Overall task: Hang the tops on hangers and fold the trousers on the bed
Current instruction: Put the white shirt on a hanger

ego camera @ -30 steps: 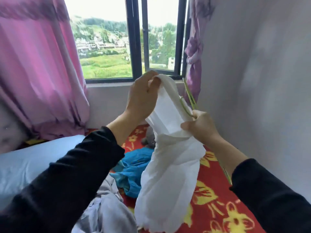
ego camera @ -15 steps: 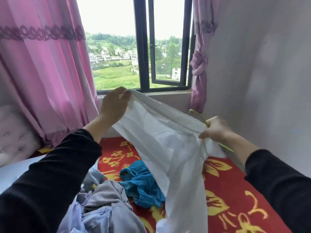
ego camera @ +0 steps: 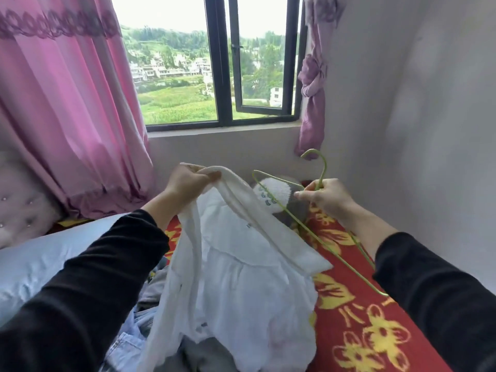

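Observation:
A white top (ego camera: 236,275) hangs in front of me over the bed, its collar open toward me. My left hand (ego camera: 188,181) grips the top's upper edge at one shoulder. My right hand (ego camera: 326,198) holds a thin green wire hanger (ego camera: 319,237) just below its hook. The hanger tilts down to the right and lies beside the top, outside the fabric. Under the top lie grey clothes (ego camera: 204,355) and pale denim trousers (ego camera: 126,342).
The bed has a red cover with yellow flowers (ego camera: 357,318) and a light blue pillow (ego camera: 35,264) at left. A white and grey plush toy (ego camera: 276,194) sits by the wall under the window. Pink curtains (ego camera: 67,103) hang left; a grey wall (ego camera: 416,130) stands close at right.
Both hands have come down lower over the bed. The top now hangs from my left hand alone, and my right hand has pulled the hanger free of the fabric.

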